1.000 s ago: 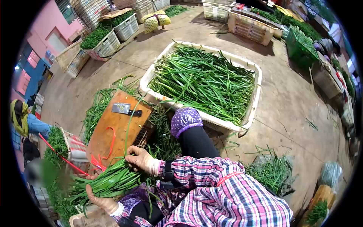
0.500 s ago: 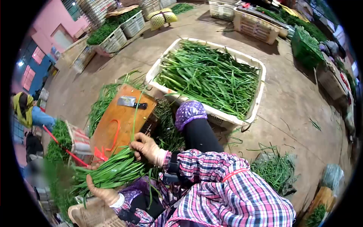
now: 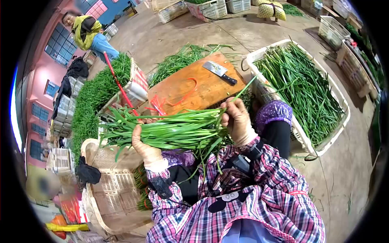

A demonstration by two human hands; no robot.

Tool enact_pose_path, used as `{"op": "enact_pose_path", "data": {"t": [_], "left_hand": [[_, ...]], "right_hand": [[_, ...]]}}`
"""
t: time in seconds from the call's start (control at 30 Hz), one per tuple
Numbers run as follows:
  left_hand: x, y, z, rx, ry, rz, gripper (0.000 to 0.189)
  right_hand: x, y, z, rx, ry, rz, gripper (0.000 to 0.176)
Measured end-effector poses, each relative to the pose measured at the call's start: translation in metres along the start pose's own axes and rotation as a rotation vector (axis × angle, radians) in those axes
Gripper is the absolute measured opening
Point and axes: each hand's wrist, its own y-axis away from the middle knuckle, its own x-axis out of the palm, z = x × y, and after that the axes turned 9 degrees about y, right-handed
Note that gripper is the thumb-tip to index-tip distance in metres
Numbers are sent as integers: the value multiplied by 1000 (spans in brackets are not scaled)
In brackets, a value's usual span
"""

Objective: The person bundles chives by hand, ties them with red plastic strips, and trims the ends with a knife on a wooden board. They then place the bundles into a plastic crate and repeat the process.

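Note:
A thick bunch of green chives [image 3: 178,130] lies across my lap, its leafy tips to the left. My left hand [image 3: 145,148] is wrapped around the leafy half, thumb on the near side and fingers partly hidden beneath. At the stem end, my right hand [image 3: 238,123] pinches a single chive stalk [image 3: 246,87] that points up and to the right. Just beyond the bunch is a wooden board [image 3: 182,91] with a cleaver [image 3: 220,73] lying flat on it. Red ties [image 3: 159,106] rest at the board's near left corner.
A white crate [image 3: 347,117] full of chives stands at the right. Loose chives [image 3: 174,60] lie behind the board. At the lower left is a beige basket [image 3: 91,162] holding some tied bundles. A red rod [image 3: 117,81] slants beside green-filled crates. A person [image 3: 87,34] stands at upper left.
The view has swung left, so the board and crate appear farther right. My left hand still holds the bunch, and the right hand still pinches a stalk at its stem end.

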Motion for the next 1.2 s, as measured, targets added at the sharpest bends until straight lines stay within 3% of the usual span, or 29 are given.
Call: {"op": "enact_pose_path", "data": {"t": [0.13,0.23,0.3,0.33,0.37,0.4,0.43,0.5,0.57,0.6,0.67,0.7,0.77,0.87,0.97,1.03,1.1,1.13,1.17,1.2], "left_hand": [[-25,-13,-9,51,47,-42,17],[-41,-23,-20,66,65,-101,23],[-45,-26,-24,103,101,-112,19],[-54,-31,-28,99,80,-45,22],[-56,-32,-30,96,83,-56,22],[-58,-34,-31,95,107,-73,23],[-60,-37,-31,94,131,-90,24],[-69,-42,-30,67,225,-92,25],[-78,-47,-26,113,118,-58,24],[-81,-51,-23,100,164,-97,24],[-86,-56,-17,86,166,-74,23],[-87,-58,-15,81,166,-69,22],[-93,-64,-9,48,185,-26,21],[-97,-65,-4,-7,187,-123,19],[-89,-64,-3,-66,251,-210,20],[-88,-64,-3,-70,188,-189,19],[-88,-66,-2,-72,129,-166,19],[-89,-68,-1,-85,148,-194,19],[-88,-69,-2,-92,167,-221,19],[-82,-67,-2,-122,247,-252,18]], "right_hand": [[-8,-3,45,-162,18,-90,16],[-50,1,95,-331,52,-61,18],[-78,18,140,-422,102,-300,18],[-112,30,165,-452,173,-186,17],[-128,48,186,-520,162,-301,16],[-190,66,209,-686,737,-422,16],[-197,100,237,-574,554,-461,17],[-271,157,271,-670,589,-793,20],[-287,224,279,-574,633,-1064,21],[-340,273,289,-502,749,-1034,20],[-343,332,267,-229,888,-1403,13],[-356,373,253,-123,956,-1281,12],[-359,424,210,252,1050,-1443,7],[-354,474,155,734,999,-1387,5],[-337,477,134,990,1080,-1271,17],[-339,450,155,897,1139,-1297,25],[-344,405,196,651,1151,-1336,26],[-364,388,217,453,1111,-1292,24],[-352,349,234,332,1243,-1179,33],[-321,303,242,228,1287,-1160,28]]}}
